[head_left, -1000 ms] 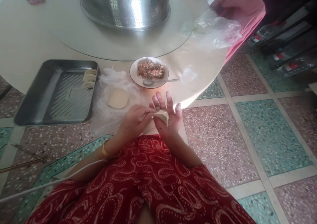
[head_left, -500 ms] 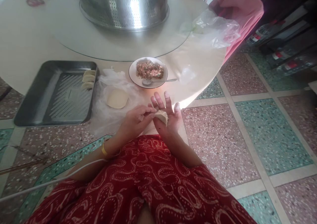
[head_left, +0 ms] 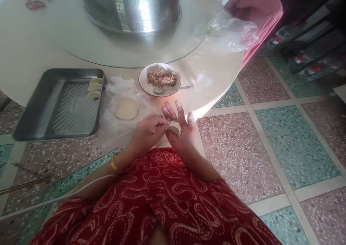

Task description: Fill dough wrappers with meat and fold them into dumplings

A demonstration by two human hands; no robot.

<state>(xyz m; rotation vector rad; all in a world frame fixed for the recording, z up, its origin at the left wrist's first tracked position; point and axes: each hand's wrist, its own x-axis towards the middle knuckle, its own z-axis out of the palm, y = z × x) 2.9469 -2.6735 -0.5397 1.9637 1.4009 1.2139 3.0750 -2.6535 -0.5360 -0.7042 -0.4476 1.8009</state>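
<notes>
While your right hand (head_left: pixel 181 127) lay palm up with the fingers spread wide, a half-folded dumpling (head_left: pixel 175 127) sat in the middle of that palm, right over your lap and just off the counter (head_left: pixel 32 53) edge. Your left hand (head_left: pixel 148 131) was closed in a pinch on the near edge of the dumpling, fingertips pressed on the dough seam, so both hands were on it at once. You could see flour on your right fingertips too.

Just left of your hands, a round stack of dumpling wrappers (head_left: pixel 126 108) sat on a crumpled sheet of clear plastic (head_left: pixel 113 129) hanging over the counter edge. Beyond your fingers was a white bowl of minced filling (head_left: pixel 159 78) with a metal spoon (head_left: pixel 169 88) resting in it, handle pointing right. Off to the left, a metal tray (head_left: pixel 40 108) held three finished dumplings (head_left: pixel 94 88) lined up along its far right corner. Farther back, a big perforated steel colander (head_left: pixel 129 7) stood on a glass turntable (head_left: pixel 81 39), with a clear plastic bag (head_left: pixel 232 32) crumpled near the right side and a pink cloth (head_left: pixel 256 14) just behind it.
</notes>
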